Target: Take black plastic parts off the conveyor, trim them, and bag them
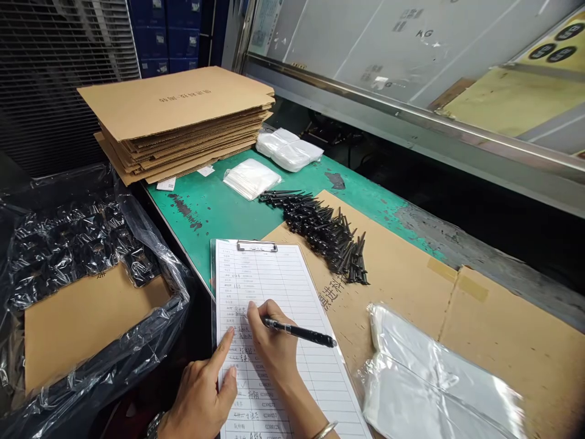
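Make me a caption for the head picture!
The right hand holds a black pen over a paper form; the left hand points.

I see the black pen (pixel 299 332) slanting over the form (pixel 281 280), a white, ruled, partly handwritten sheet lying face up, its far edge clipped to the clipboard (pixel 256 246).

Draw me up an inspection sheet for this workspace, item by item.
Surface: green table, coating worn away in dark patches.
Job's things: clipboard with a partly filled sheet; black pen.
Clutter: heap of thin black parts on flattened cardboard; clear plastic bundles; cardboard stack.
Hands: left hand pointing at the sheet's left side; right hand holding the pen.
Cables: too dark behind the table to tell.
Surroundings: plastic-lined container of wrapped black items; blue drawers.
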Available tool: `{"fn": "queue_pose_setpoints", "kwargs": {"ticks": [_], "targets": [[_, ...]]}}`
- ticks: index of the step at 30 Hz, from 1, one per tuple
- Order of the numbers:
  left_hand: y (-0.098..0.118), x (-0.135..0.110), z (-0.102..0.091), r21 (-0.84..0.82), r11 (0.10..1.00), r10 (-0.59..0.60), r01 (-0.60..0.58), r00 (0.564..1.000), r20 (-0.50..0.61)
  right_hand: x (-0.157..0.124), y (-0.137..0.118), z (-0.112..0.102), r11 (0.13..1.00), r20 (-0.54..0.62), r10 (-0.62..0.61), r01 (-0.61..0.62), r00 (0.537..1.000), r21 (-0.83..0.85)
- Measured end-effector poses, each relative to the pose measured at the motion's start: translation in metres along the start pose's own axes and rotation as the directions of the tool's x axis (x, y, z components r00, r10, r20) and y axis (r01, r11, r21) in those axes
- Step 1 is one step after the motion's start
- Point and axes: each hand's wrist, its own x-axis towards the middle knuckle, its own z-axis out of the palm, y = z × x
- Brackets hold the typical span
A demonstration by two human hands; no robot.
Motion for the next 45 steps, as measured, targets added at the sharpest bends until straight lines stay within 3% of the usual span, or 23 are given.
{"fn": "queue_pose_setpoints", "kwargs": {"ticks": [15, 45], "targets": [[0.0007, -0.0003, -0.0005, -0.038, 0.999, -0.019, 0.019, 1.000, 0.011, -0.0002, -0.0004, -0.0003, 1.000, -0.046, 0.022, -0.023, 0.999, -0.015], [0.0014, 0.0004, -0.0010, -0.012, 1.000, -0.019, 0.019, 1.000, 0.005, 0.0007, -0.0028, 0.0005, 1.000, -0.016, 0.028, -0.029, 0.999, -0.005]]}}
